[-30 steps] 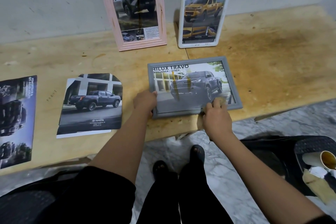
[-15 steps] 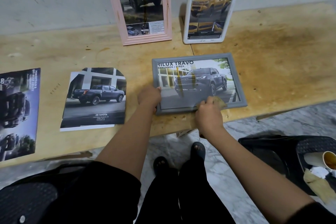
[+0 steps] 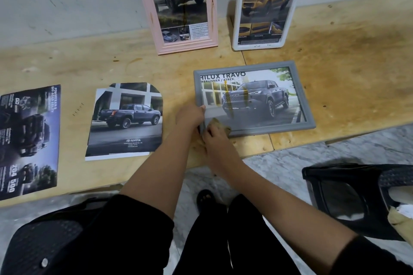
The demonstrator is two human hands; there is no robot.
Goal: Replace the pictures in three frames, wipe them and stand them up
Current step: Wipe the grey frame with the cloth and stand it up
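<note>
A grey frame (image 3: 299, 87) with a dark pickup picture lies flat on the wooden bench (image 3: 346, 78). Brown streaks mark its glass. My left hand (image 3: 190, 115) grips the frame's left edge. My right hand (image 3: 214, 138) holds a small tan cloth (image 3: 218, 123) against the glass at the near-left corner. A pink arched frame (image 3: 178, 48) and a white frame (image 3: 237, 35) stand upright against the wall behind, each with a truck picture and a brown streak on its glass.
Two loose truck pictures lie on the bench to the left, one with an arched top (image 3: 125, 118), one dark brochure page (image 3: 29, 140). A black plastic stool (image 3: 348, 187) stands at the right, another stool (image 3: 44, 241) at bottom left. My legs are below the bench edge.
My right hand has slid the cloth leftward along the frame's lower edge, from the bottom middle to the near-left corner. My left hand stays on the left edge.
</note>
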